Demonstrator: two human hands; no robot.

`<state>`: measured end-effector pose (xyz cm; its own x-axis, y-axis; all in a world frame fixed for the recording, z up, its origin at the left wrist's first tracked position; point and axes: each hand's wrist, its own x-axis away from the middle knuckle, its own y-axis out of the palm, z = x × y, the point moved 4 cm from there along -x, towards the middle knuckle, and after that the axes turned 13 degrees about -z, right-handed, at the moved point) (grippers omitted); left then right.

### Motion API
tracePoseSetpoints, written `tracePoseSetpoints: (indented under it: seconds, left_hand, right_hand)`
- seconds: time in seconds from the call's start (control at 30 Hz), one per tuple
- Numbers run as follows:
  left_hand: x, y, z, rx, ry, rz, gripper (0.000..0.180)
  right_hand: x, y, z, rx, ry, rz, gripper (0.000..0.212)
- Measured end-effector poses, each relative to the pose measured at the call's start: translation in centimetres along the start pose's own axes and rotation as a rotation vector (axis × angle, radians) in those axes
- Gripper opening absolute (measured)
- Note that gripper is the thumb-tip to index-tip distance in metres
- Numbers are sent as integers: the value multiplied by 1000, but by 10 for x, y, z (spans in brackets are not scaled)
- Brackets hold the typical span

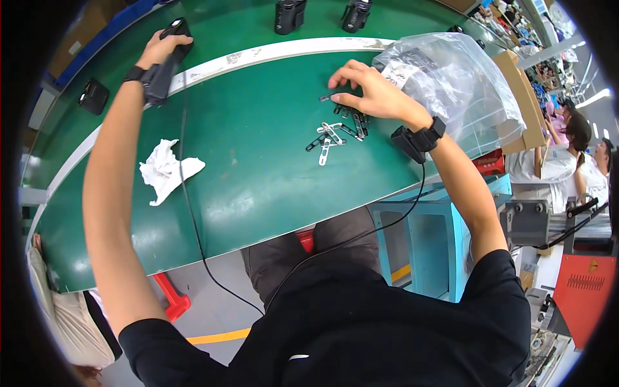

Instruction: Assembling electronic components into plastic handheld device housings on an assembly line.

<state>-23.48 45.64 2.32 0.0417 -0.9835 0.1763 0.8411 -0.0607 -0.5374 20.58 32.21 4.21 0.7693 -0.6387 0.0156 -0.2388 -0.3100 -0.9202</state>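
Observation:
My left hand [161, 50] reaches to the far left, its fingers closed around a small black device [178, 28] over the white curved strip. My right hand [375, 92] is low over the bench at centre right. Its fingers are curled, with a gap between the thumb and forefinger. At the thumb tip is a small dark clip-like piece [325, 98]; whether the thumb presses on it I cannot tell. Under and beside this hand lies a pile of flat slotted black pieces [360, 124], partly hidden. Closer to me are several silvery slotted pieces [324, 152].
A crumpled white cloth [169, 171] lies on the green bench [251, 187]. Black devices stand beyond the white strip [258, 55], two at the back [289, 16] and one at left [94, 97]. A clear plastic bag [451, 90] bulges at right. A cable [185, 129] crosses the bench.

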Motion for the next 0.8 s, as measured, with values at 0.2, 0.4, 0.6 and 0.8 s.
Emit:
tracePoseSetpoints:
  seconds: [0.2,0.4,0.6,0.8]
  left_hand:
    - [57,-21,39,398,50,91,58]
    - [236,18,122,1120,367,135,48]
    - [373,162,105,1363,220,-522,74]
    - [402,198,98,1083,263,-444,88]
  right_hand:
    - [1,-7,-5,-178,-46,-29,21]
    - [20,-23,-70,-995,-66,176,14]
    - [40,4,-134,-1232,-138,8,10]
    - [43,26,-160,-1304,-234,-88,14]
